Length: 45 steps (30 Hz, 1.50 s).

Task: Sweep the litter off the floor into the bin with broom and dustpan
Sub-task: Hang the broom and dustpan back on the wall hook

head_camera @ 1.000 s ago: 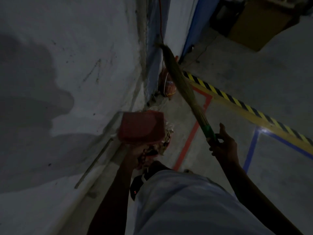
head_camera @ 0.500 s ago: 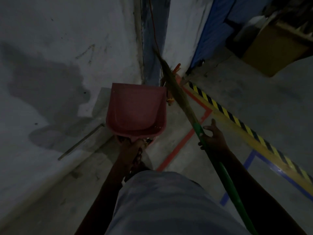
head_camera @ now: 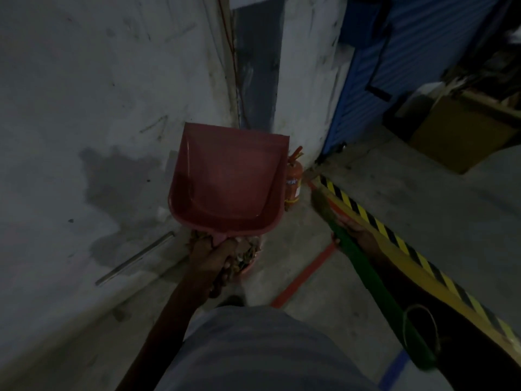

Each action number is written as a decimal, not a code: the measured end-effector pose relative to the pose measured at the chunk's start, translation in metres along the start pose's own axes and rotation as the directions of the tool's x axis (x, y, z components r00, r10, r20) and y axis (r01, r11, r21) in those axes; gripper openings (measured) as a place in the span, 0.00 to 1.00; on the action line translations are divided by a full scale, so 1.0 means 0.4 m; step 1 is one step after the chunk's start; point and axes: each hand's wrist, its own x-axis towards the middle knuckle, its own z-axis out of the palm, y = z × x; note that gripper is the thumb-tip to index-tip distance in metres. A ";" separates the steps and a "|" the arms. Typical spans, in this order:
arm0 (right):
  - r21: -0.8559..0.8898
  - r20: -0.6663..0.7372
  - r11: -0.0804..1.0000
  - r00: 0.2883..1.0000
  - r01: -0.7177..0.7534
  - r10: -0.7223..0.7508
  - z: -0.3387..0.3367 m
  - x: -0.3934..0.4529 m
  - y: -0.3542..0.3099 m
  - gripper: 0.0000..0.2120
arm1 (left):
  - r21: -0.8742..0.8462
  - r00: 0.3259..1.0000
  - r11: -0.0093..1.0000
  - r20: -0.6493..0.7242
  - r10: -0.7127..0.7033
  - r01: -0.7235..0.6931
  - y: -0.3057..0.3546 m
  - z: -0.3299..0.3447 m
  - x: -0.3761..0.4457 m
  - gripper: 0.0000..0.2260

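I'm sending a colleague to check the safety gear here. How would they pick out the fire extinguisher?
Find the corner where the white wall meets the blue shutter. The fire extinguisher stands on the floor at the foot of that corner, just right of the red dustpan held in the left hand. It is the only upright orange-red cylinder, with a lever on top.

Head view, single: from above my left hand (head_camera: 210, 251) and right hand (head_camera: 356, 235), facing forward-down, close.
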 end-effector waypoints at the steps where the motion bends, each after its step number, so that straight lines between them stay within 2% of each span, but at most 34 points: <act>1: 0.051 -0.033 0.999 0.999 -0.020 0.021 -0.001 0.008 0.007 0.11 | -0.007 1.000 1.000 0.003 -0.006 0.006 0.006 0.002 -0.004 0.23; 2: 0.091 -0.066 0.995 0.997 -0.044 0.050 -0.006 0.026 0.025 0.14 | -0.018 1.000 1.000 -0.001 -0.017 0.017 0.009 0.004 -0.005 0.22; 3: 0.097 -0.079 0.993 0.994 -0.063 0.071 -0.011 0.036 0.043 0.21 | -0.033 1.000 0.999 -0.009 -0.025 0.025 0.012 0.004 -0.001 0.22; 4: 0.056 -0.087 0.997 0.995 -0.046 0.051 -0.013 0.040 0.062 0.23 | -0.043 0.999 0.999 -0.011 -0.035 0.034 0.015 0.005 0.003 0.21; 6: -0.181 -0.102 0.979 0.988 0.097 -0.117 -0.012 0.036 0.086 0.14 | -0.053 0.999 0.997 0.001 -0.047 0.047 0.028 0.014 0.017 0.20; 7: -0.341 -0.085 0.926 0.976 0.162 -0.202 -0.007 0.024 0.088 0.11 | -0.060 0.998 0.997 0.005 -0.055 0.055 0.036 0.019 0.024 0.20; 8: -0.489 -0.082 0.854 0.965 0.178 -0.249 0.013 0.007 0.077 0.10 | -0.067 0.998 0.996 0.015 -0.062 0.062 0.046 0.027 0.034 0.21; 10: -0.621 -0.136 0.767 0.940 0.165 -0.312 0.039 0.013 0.068 0.08 | -0.082 0.998 0.995 0.043 -0.049 0.052 0.067 0.046 0.054 0.21; 12: -0.583 -0.112 0.783 0.933 0.218 -0.343 0.050 0.032 0.064 0.18 | -0.097 0.997 0.995 0.073 -0.006 0.013 0.092 0.071 0.074 0.18; 13: -0.471 -0.105 0.849 0.940 0.241 -0.325 0.058 0.047 0.059 0.21 | -0.106 0.997 0.994 0.082 0.005 0.004 0.106 0.083 0.092 0.16; 16: -0.146 -0.125 0.951 0.948 0.274 -0.292 0.102 0.080 0.038 0.17 | -0.137 0.993 0.989 0.109 -0.041 0.056 0.139 0.124 0.152 0.14; 18: -0.117 -0.159 0.950 0.939 0.290 -0.306 0.123 0.093 0.018 0.24 | -0.169 0.987 0.983 0.151 -0.047 0.072 0.171 0.150 0.194 0.13; 20: -0.201 -0.149 0.920 0.918 0.336 -0.368 0.143 0.098 -0.014 0.29 | -0.174 0.983 0.983 0.180 -0.023 0.055 0.200 0.174 0.234 0.13; 23: -0.496 -0.205 0.818 0.876 0.291 -0.436 0.147 0.133 -0.056 0.20 | -0.170 0.979 0.983 0.199 -0.034 0.068 0.240 0.199 0.283 0.12; 26: -0.786 -0.178 0.582 0.827 0.206 -0.533 0.139 0.172 -0.113 0.25 | -0.122 0.973 0.985 0.212 -0.094 0.122 0.271 0.213 0.340 0.13; 28: -0.857 -0.131 0.478 0.817 0.191 -0.561 0.136 0.193 -0.154 0.25 | -0.108 0.973 0.986 0.206 -0.100 0.124 0.294 0.230 0.373 0.14; 30: -0.847 -0.084 0.471 0.813 0.247 -0.576 0.124 0.230 -0.189 0.19 | -0.129 0.979 0.984 0.175 -0.100 0.123 0.316 0.264 0.400 0.14; 33: -0.800 0.024 0.460 0.786 0.386 -0.617 0.106 0.300 -0.229 0.15 | -0.163 0.982 0.974 0.136 -0.134 0.156 0.337 0.317 0.435 0.15; 36: -0.652 0.171 0.555 0.814 0.516 -0.555 0.076 0.352 -0.294 0.08 | -0.172 0.980 0.969 0.118 -0.161 0.180 0.361 0.405 0.458 0.14; 39: -0.533 0.332 0.555 0.761 0.639 -0.557 0.032 0.404 -0.355 0.09 | -0.164 0.977 0.965 0.090 -0.192 0.205 0.381 0.512 0.454 0.16; 42: -0.418 0.441 0.595 0.726 0.687 -0.528 -0.021 0.449 -0.425 0.17 | -0.164 0.981 0.968 0.060 -0.184 0.192 0.399 0.616 0.461 0.18; 43: -0.404 0.478 0.604 0.721 0.687 -0.501 -0.042 0.466 -0.455 0.16 | -0.177 0.979 0.963 0.048 -0.196 0.202 0.412 0.651 0.458 0.19; 45: -0.376 0.571 0.592 0.682 0.713 -0.458 -0.072 0.489 -0.506 0.07 | -0.211 0.972 0.949 0.051 -0.229 0.234 0.443 0.714 0.455 0.19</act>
